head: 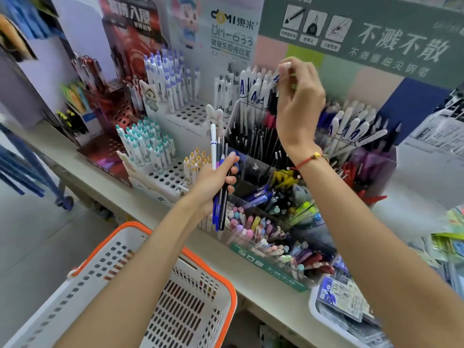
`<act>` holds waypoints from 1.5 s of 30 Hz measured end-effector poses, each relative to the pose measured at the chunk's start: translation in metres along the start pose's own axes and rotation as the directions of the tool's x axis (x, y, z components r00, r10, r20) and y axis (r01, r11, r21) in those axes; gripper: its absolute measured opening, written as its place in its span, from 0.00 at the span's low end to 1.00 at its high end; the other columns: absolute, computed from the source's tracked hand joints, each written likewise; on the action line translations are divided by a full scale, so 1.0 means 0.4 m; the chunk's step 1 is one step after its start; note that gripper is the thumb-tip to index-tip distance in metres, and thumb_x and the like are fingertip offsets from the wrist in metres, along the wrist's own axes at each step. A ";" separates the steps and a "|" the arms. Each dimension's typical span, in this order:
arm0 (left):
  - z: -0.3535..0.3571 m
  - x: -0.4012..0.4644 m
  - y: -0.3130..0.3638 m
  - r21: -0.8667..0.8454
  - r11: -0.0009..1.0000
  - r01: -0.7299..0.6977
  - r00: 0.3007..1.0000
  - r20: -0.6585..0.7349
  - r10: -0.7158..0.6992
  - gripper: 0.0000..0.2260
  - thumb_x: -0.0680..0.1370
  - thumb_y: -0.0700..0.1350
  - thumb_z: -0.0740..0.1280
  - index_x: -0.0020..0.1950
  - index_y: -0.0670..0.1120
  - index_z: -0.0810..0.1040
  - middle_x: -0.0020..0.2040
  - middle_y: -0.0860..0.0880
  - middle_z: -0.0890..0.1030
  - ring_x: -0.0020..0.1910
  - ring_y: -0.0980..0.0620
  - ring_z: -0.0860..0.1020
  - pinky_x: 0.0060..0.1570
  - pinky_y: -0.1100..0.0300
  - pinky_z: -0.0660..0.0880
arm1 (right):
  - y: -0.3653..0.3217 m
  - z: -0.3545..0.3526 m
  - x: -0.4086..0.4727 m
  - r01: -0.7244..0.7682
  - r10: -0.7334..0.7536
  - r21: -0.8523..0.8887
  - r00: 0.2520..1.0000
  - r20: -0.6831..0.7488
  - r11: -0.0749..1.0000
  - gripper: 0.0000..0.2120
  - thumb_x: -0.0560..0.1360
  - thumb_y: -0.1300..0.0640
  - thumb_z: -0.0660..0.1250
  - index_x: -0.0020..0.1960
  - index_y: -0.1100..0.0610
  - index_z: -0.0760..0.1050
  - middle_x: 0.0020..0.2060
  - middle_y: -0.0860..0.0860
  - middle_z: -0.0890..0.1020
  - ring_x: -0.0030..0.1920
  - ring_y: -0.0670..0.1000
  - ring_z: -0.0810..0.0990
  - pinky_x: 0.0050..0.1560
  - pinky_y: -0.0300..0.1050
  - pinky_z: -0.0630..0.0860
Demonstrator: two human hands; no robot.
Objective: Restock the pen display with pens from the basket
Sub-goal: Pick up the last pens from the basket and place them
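my right hand (298, 96) pinches one pen (275, 78) above the display (313, 156); my left hand (216, 179) grips a bundle of pens (220, 187). the basket (221, 280) looks empty, so i'd guess restocking's nearly done.

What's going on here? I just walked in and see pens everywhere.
A person is restocking a pen display on a shelf. The left hand grips a small bundle of pens, white, blue and black. The right hand is raised over the back compartments, pinching one white pen with blue print beside others like it. A white basket with an orange rim sits below the arms.
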State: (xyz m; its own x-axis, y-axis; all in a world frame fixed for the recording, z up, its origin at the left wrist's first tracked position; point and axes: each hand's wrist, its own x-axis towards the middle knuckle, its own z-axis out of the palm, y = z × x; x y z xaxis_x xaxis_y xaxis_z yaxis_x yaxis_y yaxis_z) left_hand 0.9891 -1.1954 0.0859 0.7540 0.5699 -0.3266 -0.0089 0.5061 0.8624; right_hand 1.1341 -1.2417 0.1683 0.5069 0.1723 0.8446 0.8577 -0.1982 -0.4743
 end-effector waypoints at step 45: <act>0.248 -0.057 -0.167 -0.054 0.963 0.265 0.921 0.309 -0.236 0.11 0.83 0.51 0.58 0.45 0.47 0.72 0.27 0.55 0.66 0.19 0.61 0.62 0.18 0.69 0.60 | 0.161 -0.422 -0.116 -0.287 0.305 0.102 0.912 -0.275 0.952 0.03 0.83 0.59 0.56 0.50 0.57 0.66 0.37 0.44 0.76 0.34 0.41 0.80 0.37 0.41 0.80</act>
State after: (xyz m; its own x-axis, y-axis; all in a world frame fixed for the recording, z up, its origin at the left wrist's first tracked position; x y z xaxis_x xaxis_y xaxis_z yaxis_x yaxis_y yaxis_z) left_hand 1.0377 -1.3065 0.0741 0.8998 0.2051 -0.3850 0.1559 0.6732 0.7229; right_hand 1.1514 -1.4252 0.1404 0.6999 -0.1690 0.6940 0.6799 -0.1402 -0.7198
